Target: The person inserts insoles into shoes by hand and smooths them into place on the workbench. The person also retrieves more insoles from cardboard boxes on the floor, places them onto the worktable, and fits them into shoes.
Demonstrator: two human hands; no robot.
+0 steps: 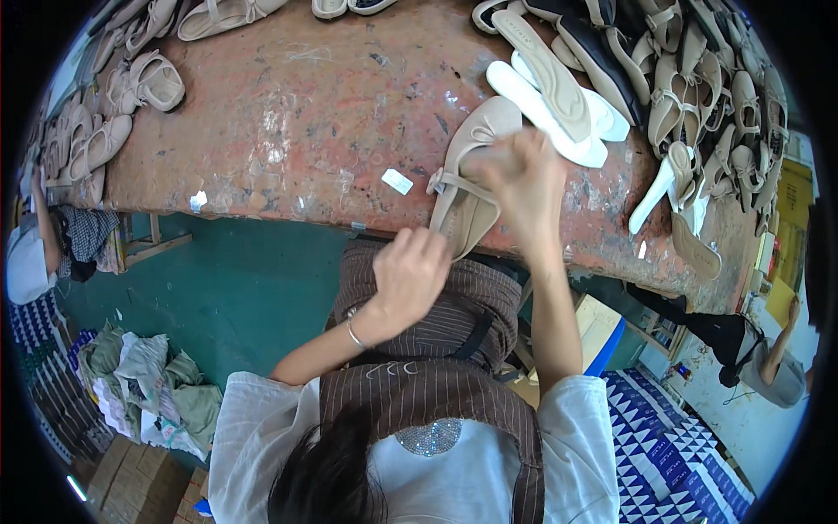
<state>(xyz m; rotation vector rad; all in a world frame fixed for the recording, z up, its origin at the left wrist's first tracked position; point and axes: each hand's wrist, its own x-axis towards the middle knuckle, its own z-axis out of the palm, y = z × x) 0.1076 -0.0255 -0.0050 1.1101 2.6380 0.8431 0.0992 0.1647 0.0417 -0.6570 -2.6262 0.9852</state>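
Observation:
A beige Mary Jane flat (453,203) with a small bow lies on the worn reddish worktable (288,113), its toe pointing away from me and its heel at the near edge. My left hand (412,272) is closed at the heel, with its fingers curled on the shoe's rim. Over the right side of the shoe, beside the strap, hovers my right hand (528,183); motion smears its fingers, so I cannot make out whether they hold anything. Just beyond it, beige insoles (550,79) rest on white ones (587,155).
Many beige flats (676,96) crowd the table's right side, and more (100,144) line the left. A loose beige insole (697,249) sits near the right edge. People work at both sides. Cloths (153,384) and cardboard boxes (135,480) lie at lower left; patterned boxes (668,437) stand at lower right.

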